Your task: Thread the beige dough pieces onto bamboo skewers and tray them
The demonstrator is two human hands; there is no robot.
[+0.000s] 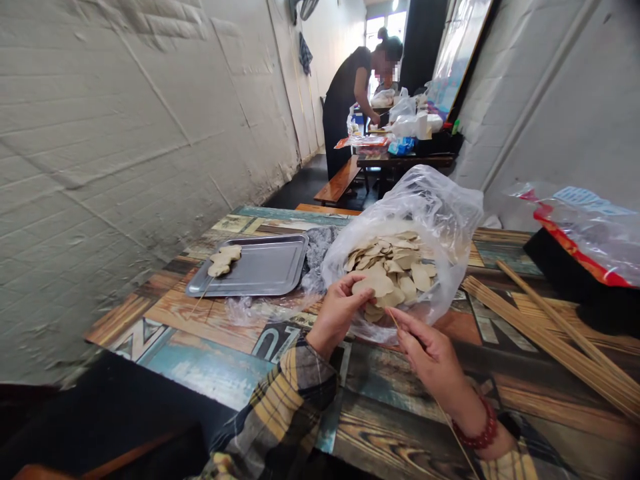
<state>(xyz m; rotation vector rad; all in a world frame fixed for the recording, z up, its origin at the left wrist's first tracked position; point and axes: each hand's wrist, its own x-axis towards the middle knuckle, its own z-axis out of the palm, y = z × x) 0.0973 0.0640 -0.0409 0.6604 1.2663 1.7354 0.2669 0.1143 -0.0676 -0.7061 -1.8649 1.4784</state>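
Observation:
Between the thumb and fingers of my left hand [336, 312] is a pale, flat, round slice [374, 285], held above an open clear plastic bag [453, 233]. Many similar beige slices [387, 250] lie heaped inside the bag. My right hand [431, 357] pinches a thin wooden skewer [457, 437], its tip close to the slice. Whether the tip touches the slice I cannot tell. To the left, a metal tray [270, 267] carries a skewer threaded with several slices [225, 259], its stick poking over the near rim.
A bundle of bare skewers [550, 333] lies at the right, near a black container [570, 267] with red-edged plastic wrapping. Crumpled plastic [320, 257] sits between tray and bag. Farther back, a person in dark clothes [345, 100] bends over another table [405, 161] beside a wooden bench [339, 180].

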